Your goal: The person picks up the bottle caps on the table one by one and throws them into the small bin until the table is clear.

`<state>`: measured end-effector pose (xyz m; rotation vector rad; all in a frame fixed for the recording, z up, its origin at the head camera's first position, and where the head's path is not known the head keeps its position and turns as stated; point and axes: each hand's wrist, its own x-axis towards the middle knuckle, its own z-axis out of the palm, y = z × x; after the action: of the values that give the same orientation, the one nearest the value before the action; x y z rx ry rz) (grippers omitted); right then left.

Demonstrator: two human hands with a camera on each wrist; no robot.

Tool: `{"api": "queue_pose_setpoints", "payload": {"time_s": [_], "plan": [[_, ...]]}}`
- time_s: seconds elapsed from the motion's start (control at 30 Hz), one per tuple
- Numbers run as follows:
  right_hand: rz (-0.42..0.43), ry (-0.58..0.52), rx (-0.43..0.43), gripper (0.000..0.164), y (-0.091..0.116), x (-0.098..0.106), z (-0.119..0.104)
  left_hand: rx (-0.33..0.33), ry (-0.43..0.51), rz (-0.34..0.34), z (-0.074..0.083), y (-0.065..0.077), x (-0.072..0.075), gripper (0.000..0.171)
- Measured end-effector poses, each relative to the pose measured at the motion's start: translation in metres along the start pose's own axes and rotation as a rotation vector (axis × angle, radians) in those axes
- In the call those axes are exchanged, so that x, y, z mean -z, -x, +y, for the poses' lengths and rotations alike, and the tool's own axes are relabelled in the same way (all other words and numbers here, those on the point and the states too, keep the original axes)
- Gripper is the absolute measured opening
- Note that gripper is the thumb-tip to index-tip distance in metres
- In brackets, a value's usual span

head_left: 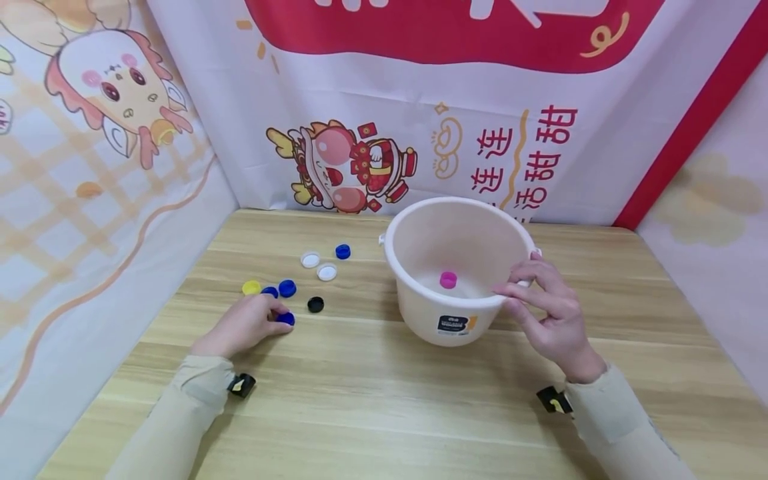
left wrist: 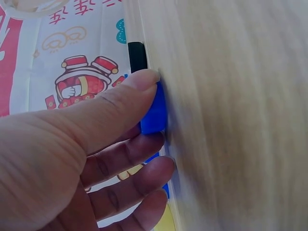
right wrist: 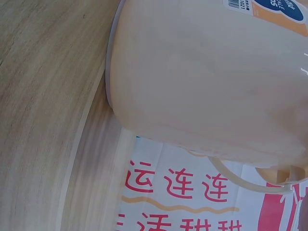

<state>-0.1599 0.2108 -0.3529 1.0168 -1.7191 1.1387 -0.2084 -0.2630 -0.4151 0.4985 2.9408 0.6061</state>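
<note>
We see the left hand pinching a small, round blue plastic cap between thumb and forefinger, a nearly closed grip that likely suits so shallow a thing; the other fingers are loosely bent. Whether that cap has left the pale wood-grain worktop, we cannot tell. Around it, we find a round black plastic cap at 2 o'clock, a second blue cap at 12, a third at 11, a round yellow cap at 10, and two round white caps plus another blue one towards 1 to 2. Between 2 and 3 o'clock stands a cream plastic bucket, a round pink cap on its floor. Our right hand grips its rim at 4 o'clock, fingers closed over the edge, probably steadying it.
</note>
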Motion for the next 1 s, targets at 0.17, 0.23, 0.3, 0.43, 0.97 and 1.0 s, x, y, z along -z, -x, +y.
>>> {"api": "queue_pose_setpoints", "payload": {"time_s": [0.17,0.23,0.3,0.43,0.97,1.0], "plan": [[-0.004,0.007,-0.008,0.034,0.000,0.001,-0.001,0.000,0.000,0.002,0.001,0.000,-0.001,0.025],[-0.008,0.010,-0.011,0.034,0.000,0.002,-0.002,-0.001,0.002,0.000,0.001,0.000,-0.001,0.025],[-0.014,0.012,-0.014,0.034,0.000,0.002,-0.003,-0.004,0.001,0.002,0.001,0.000,-0.002,0.024],[-0.016,0.008,-0.012,0.035,0.000,0.002,-0.003,-0.017,0.000,0.002,-0.001,0.000,-0.003,0.023],[-0.046,0.024,-0.033,0.035,-0.001,0.005,-0.004,0.015,0.044,-0.064,0.012,-0.002,0.006,0.024],[-0.047,0.024,-0.034,0.035,-0.001,0.005,-0.004,0.021,0.055,-0.068,0.015,-0.002,0.008,0.025]]}}
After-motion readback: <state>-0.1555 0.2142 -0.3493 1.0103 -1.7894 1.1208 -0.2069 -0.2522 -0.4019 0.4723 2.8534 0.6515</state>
